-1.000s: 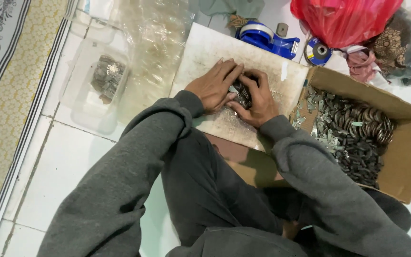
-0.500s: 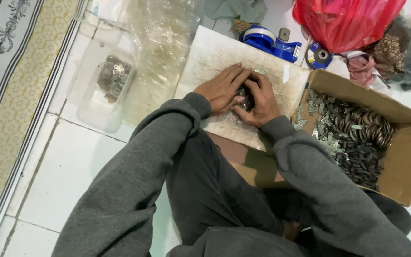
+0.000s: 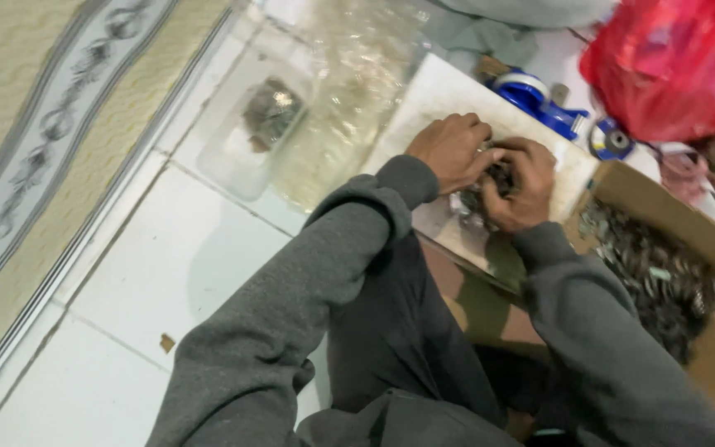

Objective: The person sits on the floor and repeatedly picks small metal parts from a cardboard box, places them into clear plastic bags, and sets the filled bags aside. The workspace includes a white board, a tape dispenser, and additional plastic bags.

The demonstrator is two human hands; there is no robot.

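Two hands bunched over a small dark bundle on a white board.

The box (image 3: 709, 248) of dark metal bits runs off the right edge; the red bag (image 3: 676, 62) is cropped at the top. The board (image 3: 424, 112) is partly covered by grey sleeves. The left hand (image 3: 453, 149) and right hand (image 3: 523, 186) curl tightly together around the bundle (image 3: 498, 176), which is mostly hidden and too blurred to identify. A clear bag (image 3: 349, 91) lies left of the board.

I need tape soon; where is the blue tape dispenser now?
In the head view, the blue tape dispenser lies upper right, beyond the white board, left of the red plastic bag.
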